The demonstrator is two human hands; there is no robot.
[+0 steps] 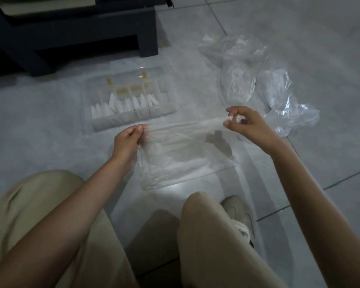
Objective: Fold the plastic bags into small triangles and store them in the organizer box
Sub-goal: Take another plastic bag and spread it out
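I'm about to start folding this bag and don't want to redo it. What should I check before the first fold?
1. Left hand pinches the bag at its top edge: ok.
2. Right hand pinches the other end: ok.
3. Smoothness of bag: not ok, creases show.
4. Organizer box lid open: ok.
5. Free room beside folded triangles: cannot tell.
6. Spare bags lie clear, to the right: ok.

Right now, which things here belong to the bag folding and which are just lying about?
Part of the job: the clear bag pinched between left hand and right hand; the loose bags beyond; the organizer box; the folded triangles inside it.
Just lying about: the dark stand behind the box.
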